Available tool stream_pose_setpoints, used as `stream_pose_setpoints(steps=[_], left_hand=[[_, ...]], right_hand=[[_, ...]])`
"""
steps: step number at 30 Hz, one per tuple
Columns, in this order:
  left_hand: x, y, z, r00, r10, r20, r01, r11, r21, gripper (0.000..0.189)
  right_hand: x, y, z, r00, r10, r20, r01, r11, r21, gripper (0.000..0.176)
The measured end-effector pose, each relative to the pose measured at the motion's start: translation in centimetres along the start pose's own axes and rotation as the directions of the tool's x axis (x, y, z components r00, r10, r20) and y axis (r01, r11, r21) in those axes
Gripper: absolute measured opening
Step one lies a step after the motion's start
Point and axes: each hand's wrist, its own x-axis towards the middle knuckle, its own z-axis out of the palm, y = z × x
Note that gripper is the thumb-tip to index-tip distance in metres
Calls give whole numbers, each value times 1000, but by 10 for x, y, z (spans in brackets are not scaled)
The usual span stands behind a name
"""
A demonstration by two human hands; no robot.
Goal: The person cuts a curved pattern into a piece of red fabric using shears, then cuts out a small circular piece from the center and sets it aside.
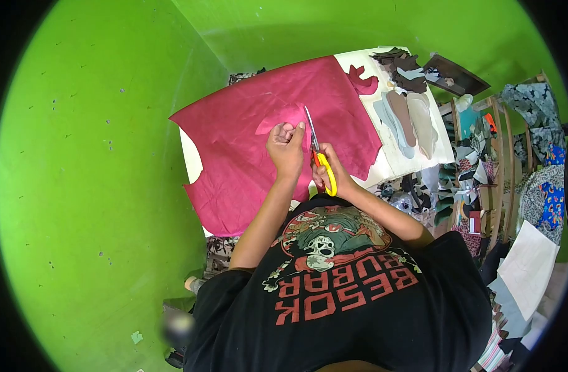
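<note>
A large magenta sheet (234, 149) lies over a white board (389, 158). Above its middle, my left hand (286, 149) pinches a small magenta piece (284, 116) between thumb and fingers. Just to the right, my right hand (328, 167) is closed round the yellow and red handles of a pair of scissors (315, 139). The scissors' blades point away from me, along the right edge of the small piece. Whether the blades touch the piece is too small to tell.
Curved magenta scrap (361, 80), dark scraps (405, 65) and sole-shaped pieces (423, 124) lie at the board's right side. Behind them is a dark tray (457, 74). A wooden rack (504, 167) with fabric scraps stands at the right; a green wall (92, 186) rises at the left.
</note>
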Motion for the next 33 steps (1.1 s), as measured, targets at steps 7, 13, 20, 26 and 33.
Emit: stream_pose_setpoints(steps=[7,13,20,26,33], left_hand=[[7,-1,-1,997,51,49,-49,998,-32,18],[8,-1,-4,998,36,56,-36,999,0,19],[5,-1,0,994,25,105,-25,1000,-4,22],[4,0,3,992,28,123,-28,1000,0,24],[3,-2,5,988,2,157,-6,1000,22,25]], right_hand=[[5,1,-1,999,-3,-47,4,1000,9,38],[5,-8,-2,1000,27,-8,-27,997,-65,72],[5,-4,-2,999,-11,-49,8,998,-67,74],[2,4,-13,999,-13,-31,13,1000,17,63],[4,3,-16,999,-24,-45,27,998,58,47]])
